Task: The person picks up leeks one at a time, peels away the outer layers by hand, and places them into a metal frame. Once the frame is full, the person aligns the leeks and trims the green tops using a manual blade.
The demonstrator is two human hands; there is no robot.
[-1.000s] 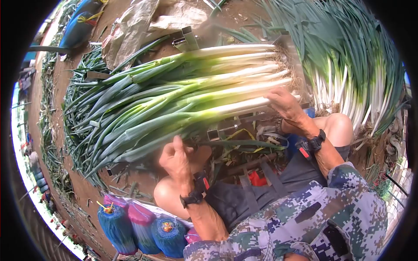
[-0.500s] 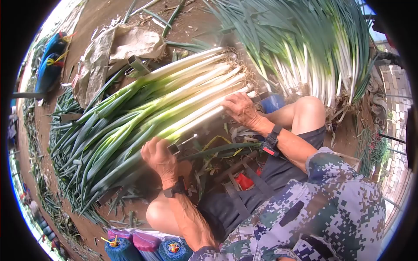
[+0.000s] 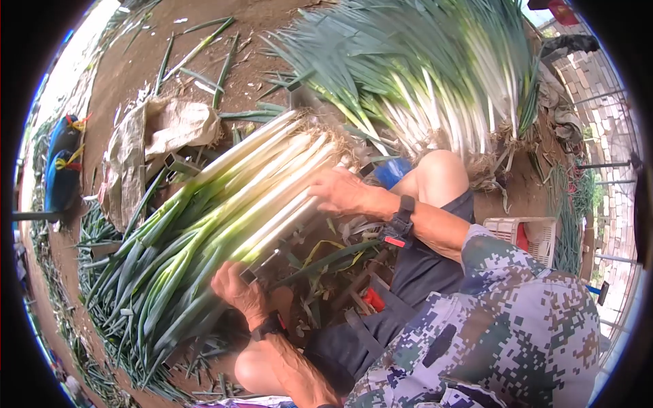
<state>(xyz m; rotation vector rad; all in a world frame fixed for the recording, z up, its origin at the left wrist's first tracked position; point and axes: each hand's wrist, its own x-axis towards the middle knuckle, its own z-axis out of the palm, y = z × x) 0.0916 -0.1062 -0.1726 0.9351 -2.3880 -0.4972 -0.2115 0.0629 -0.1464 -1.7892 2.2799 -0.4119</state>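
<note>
A large bundle of long green onions [image 3: 224, 204] lies slantwise in front of me, its white stalks and roots toward the upper right and its leaves toward the lower left. My right hand [image 3: 340, 192] rests on the near white stalks just below the roots, fingers curled over them. At the bundle's near edge, where the leaves begin, my left hand [image 3: 238, 292] is closed against the onions. Its fingertips are partly hidden. Beside it stands a square metal post [image 3: 249, 275]; another metal post [image 3: 180, 165] rises on the bundle's far side.
A second pile of green onions [image 3: 435, 88] lies at the upper right. A beige woven sack [image 3: 173, 129] is crumpled beyond the bundle. Blue net bundles [image 3: 62, 163] lie far left. A white plastic crate [image 3: 537, 238] stands at my right. Loose leaves and peelings litter the dirt floor.
The view has swung, so the bundle and sack sit lower and farther left, and the white crate shows more. Both hands stay at nearly the same places on the bundle.
</note>
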